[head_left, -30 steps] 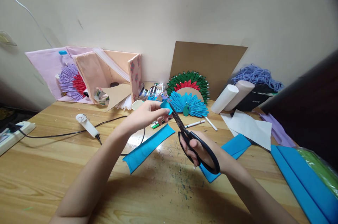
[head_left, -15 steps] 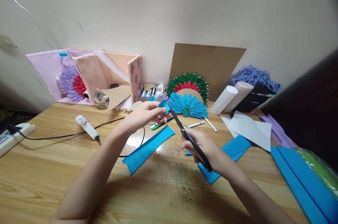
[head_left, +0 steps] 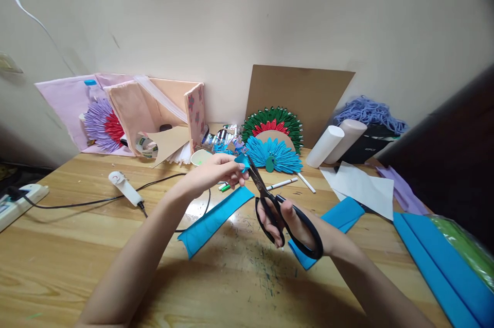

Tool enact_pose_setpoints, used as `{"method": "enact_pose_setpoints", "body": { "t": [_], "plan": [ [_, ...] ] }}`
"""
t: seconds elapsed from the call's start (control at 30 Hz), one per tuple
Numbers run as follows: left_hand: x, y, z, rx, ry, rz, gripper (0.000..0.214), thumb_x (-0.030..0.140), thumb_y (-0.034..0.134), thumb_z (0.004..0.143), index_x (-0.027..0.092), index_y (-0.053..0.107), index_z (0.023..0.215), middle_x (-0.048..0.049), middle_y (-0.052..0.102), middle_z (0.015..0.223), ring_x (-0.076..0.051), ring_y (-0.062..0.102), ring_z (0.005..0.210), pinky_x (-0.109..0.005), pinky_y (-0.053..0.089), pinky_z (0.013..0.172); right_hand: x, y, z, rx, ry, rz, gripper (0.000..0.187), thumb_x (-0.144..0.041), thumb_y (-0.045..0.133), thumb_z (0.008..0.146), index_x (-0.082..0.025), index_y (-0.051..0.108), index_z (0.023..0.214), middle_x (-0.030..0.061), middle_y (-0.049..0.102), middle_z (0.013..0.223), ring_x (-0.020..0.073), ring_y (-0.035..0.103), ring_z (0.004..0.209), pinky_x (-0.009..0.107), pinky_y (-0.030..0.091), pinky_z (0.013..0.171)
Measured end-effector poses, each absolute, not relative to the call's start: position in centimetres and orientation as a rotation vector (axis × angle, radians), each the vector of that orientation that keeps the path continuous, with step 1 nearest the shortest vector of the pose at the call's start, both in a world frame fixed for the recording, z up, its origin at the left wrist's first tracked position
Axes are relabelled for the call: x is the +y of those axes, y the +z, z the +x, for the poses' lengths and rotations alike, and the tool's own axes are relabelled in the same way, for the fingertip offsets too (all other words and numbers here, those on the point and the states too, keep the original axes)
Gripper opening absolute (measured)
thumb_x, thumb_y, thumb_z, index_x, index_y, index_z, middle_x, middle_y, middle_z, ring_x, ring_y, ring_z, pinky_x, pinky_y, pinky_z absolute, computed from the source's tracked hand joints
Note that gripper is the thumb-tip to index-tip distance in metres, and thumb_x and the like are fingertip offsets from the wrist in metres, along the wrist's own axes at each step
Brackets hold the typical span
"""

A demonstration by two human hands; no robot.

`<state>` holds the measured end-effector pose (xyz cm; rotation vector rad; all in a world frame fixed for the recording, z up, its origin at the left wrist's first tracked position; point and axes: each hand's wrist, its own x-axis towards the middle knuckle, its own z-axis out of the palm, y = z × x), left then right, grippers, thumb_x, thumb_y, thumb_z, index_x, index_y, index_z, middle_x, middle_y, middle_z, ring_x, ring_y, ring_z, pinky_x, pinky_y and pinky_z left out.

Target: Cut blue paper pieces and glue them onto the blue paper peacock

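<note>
Between the fingertips of my left hand (head_left: 216,173) is a small blue piece of craft paper or felt (head_left: 242,161); I cannot tell which material. My right hand (head_left: 297,222) grips black-handled scissors (head_left: 270,196) through their loops. The scissor blades reach up to the right edge of the small blue piece. Below my left hand, a longer blue strip (head_left: 216,222) lies slanted on the table, its ends curling. Another folded blue strip (head_left: 343,214) rests partly behind my right hand and wrist.
A blue fan-shaped peacock craft (head_left: 276,155) and a green and red fan (head_left: 291,117) stand before a cardboard sheet (head_left: 297,91). White markers (head_left: 283,183) lie nearby. At left are a glue gun (head_left: 125,189) with its cord and a power strip (head_left: 25,204). Large blue sheets (head_left: 432,256) lie right.
The scissors have gone from nearly closed to spread handles, and my right hand has turned with its fingers apart in the loops. My left hand keeps the small blue piece.
</note>
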<state>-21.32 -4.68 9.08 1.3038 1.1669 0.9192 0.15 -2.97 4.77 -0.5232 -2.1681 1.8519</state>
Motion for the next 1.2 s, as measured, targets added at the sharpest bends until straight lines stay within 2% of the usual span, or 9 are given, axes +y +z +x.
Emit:
{"method": "enact_pose_setpoints", "body": {
  "t": [0.47, 0.63, 0.73, 0.8, 0.93, 1.03, 1.13, 1.2],
  "plan": [
    [-4.8, 8.6, -20.8, 1.101, 0.877, 1.285, 0.022, 0.032, 0.054, 0.078, 0.015, 0.062, 0.067, -0.0020, 0.062, 0.068, -0.009, 0.053, 0.061, -0.022, 0.042, 0.058, -3.0, 4.2, -0.4, -2.040, 1.867, -0.526, 0.064, -0.080, 0.028, 0.072, -0.018, 0.043, 0.074, -0.0054, 0.039, 0.056, 0.0071, 0.041, 0.045, 0.021, 0.041, 0.046],
    [-4.8, 8.6, -20.9, 1.065, 0.881, 1.263, 0.022, 0.031, 0.055, 0.079, 0.015, 0.061, 0.065, -0.0013, 0.061, 0.065, -0.008, 0.052, 0.058, -0.021, 0.042, 0.058, -2.8, 4.0, -0.5, -1.979, 1.889, -0.653, 0.062, -0.080, 0.035, 0.069, -0.019, 0.041, 0.073, -0.0080, 0.035, 0.052, 0.0057, 0.035, 0.038, 0.019, 0.036, 0.038],
    [-4.8, 8.5, -20.9, 1.058, 0.890, 1.279, 0.025, 0.034, 0.055, 0.079, 0.015, 0.061, 0.066, -0.0022, 0.062, 0.069, -0.008, 0.052, 0.060, -0.022, 0.042, 0.059, -1.9, 4.5, 0.2, -2.150, 1.601, -0.906, 0.055, -0.075, 0.037, 0.074, -0.020, 0.043, 0.072, -0.0065, 0.038, 0.052, 0.0076, 0.039, 0.039, 0.020, 0.035, 0.039],
    [-4.6, 8.4, -20.7, 1.094, 0.887, 1.314, 0.026, 0.037, 0.053, 0.081, 0.015, 0.064, 0.072, -0.0032, 0.064, 0.072, -0.009, 0.053, 0.062, -0.022, 0.041, 0.060, -0.8, 4.7, 0.9, -2.365, 1.207, -1.141, 0.048, -0.067, 0.045, 0.077, -0.019, 0.048, 0.070, -0.0024, 0.047, 0.055, 0.0115, 0.047, 0.046, 0.022, 0.035, 0.043],
    [-4.2, 7.8, -19.8, 1.238, 0.906, 1.406, 0.030, 0.038, 0.048, 0.083, 0.016, 0.067, 0.075, -0.0032, 0.064, 0.073, -0.011, 0.053, 0.067, -0.022, 0.040, 0.062, 2.0, 4.2, 2.5, -2.781, 0.496, -1.571, 0.030, -0.047, 0.062, 0.071, -0.018, 0.059, 0.065, 0.0072, 0.061, 0.066, 0.0221, 0.058, 0.063, 0.026, 0.033, 0.049],
    [-3.9, 6.9, -19.1, 1.364, 0.925, 1.517, 0.030, 0.038, 0.050, 0.081, 0.016, 0.064, 0.067, 0.0005, 0.058, 0.064, -0.010, 0.048, 0.061, -0.023, 0.037, 0.059, 3.5, 3.4, 3.3, -3.004, 0.366, -1.690, 0.016, -0.032, 0.066, 0.065, -0.017, 0.061, 0.062, 0.0075, 0.063, 0.065, 0.0228, 0.060, 0.063, 0.026, 0.030, 0.047],
    [-3.7, 6.1, -18.3, 1.415, 0.931, 1.578, 0.025, 0.035, 0.053, 0.079, 0.015, 0.063, 0.067, 0.0014, 0.056, 0.062, -0.011, 0.048, 0.060, -0.024, 0.036, 0.058, 4.1, 3.3, 3.6, -3.041, 0.380, -1.699, 0.015, -0.030, 0.071, 0.059, -0.018, 0.061, 0.059, 0.0066, 0.064, 0.065, 0.0216, 0.060, 0.063, 0.025, 0.030, 0.047],
    [-3.6, 5.6, -17.7, 1.423, 0.970, 1.554, 0.020, 0.031, 0.055, 0.078, 0.015, 0.062, 0.069, 0.0001, 0.059, 0.067, -0.012, 0.051, 0.063, -0.024, 0.039, 0.060, 3.9, 3.7, 3.5, -2.938, 0.370, -1.684, 0.016, -0.031, 0.070, 0.062, -0.017, 0.061, 0.060, 0.0075, 0.064, 0.066, 0.0213, 0.060, 0.063, 0.025, 0.031, 0.047]
  ]
}}
